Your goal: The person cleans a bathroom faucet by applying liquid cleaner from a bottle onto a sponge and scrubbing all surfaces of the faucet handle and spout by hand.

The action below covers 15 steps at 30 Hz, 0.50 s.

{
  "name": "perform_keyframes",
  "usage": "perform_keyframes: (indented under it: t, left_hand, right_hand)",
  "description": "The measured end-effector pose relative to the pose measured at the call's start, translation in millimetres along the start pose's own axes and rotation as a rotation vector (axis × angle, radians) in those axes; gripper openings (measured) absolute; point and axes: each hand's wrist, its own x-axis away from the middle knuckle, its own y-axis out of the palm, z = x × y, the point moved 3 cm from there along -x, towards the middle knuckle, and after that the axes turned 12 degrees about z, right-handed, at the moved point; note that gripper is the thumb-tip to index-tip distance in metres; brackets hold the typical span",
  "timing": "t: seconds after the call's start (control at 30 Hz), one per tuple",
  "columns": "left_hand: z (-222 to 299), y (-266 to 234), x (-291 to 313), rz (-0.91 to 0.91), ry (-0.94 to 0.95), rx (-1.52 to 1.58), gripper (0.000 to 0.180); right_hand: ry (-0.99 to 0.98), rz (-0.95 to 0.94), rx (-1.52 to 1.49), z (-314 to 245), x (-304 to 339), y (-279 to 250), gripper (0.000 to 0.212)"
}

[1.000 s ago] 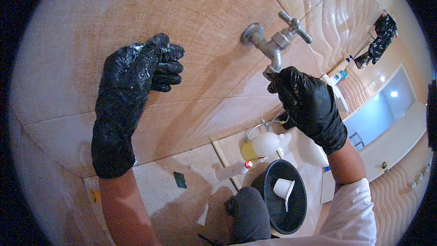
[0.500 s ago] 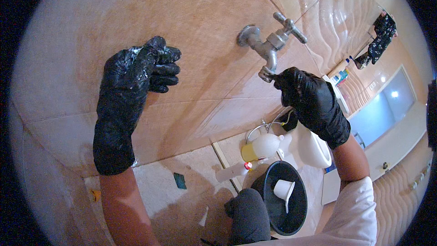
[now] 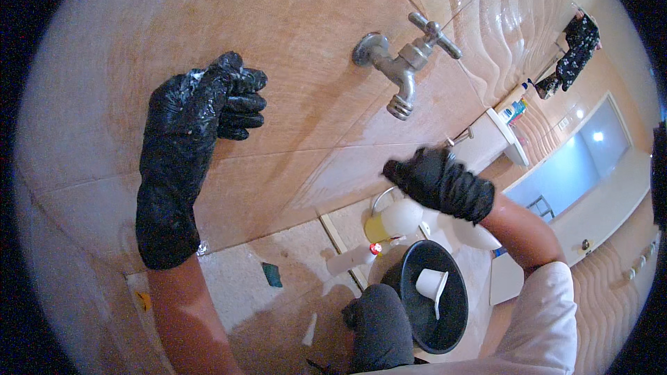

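Note:
My left hand [image 3: 201, 111], in a black rubber glove wet with white suds, is raised in front of the peach tiled wall [image 3: 299, 62]. Its fingers are curled in and the thumb presses against them; whatever they may hold is hidden. Between the hands and higher up, a metal tap [image 3: 403, 62] with a cross handle sticks out from the wall. My right hand [image 3: 441, 184], also black-gloved, is below and to the right of the tap's spout, apart from it. That hand is closed, slightly blurred, and I cannot see what is in it.
On the floor below are a black basin [image 3: 455, 316] with a white dipper [image 3: 431, 283], a white bottle with a red cap [image 3: 354, 258], a jug of yellow liquid [image 3: 394, 221] and a green scrap [image 3: 272, 275]. A white cistern [image 3: 490, 135] and a doorway [image 3: 580, 156] are at the right.
My right hand has left the tap's spout and dropped down and slightly left. The left hand stays curled, nearly in place. The whole view has shifted slightly.

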Motion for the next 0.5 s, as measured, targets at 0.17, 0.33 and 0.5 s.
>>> perform_keyframes:
  t: [0.17, 0.33, 0.5]
  left_hand:
    - [2, 0, -10, 0.005, 0.002, -0.017, 0.038]
    - [5, 1, -8, 0.009, 0.004, 0.004, 0.038]
    - [2, -3, -7, 0.022, -0.043, -0.029, 0.039]
  right_hand:
    - [0.306, 0.254, -0.246, -10, -20, -65, 0.019]
    - [0.426, 0.372, -0.239, 1, -34, -88, 0.014]
    - [0.259, 0.161, -0.126, 0, -35, -80, 0.016]
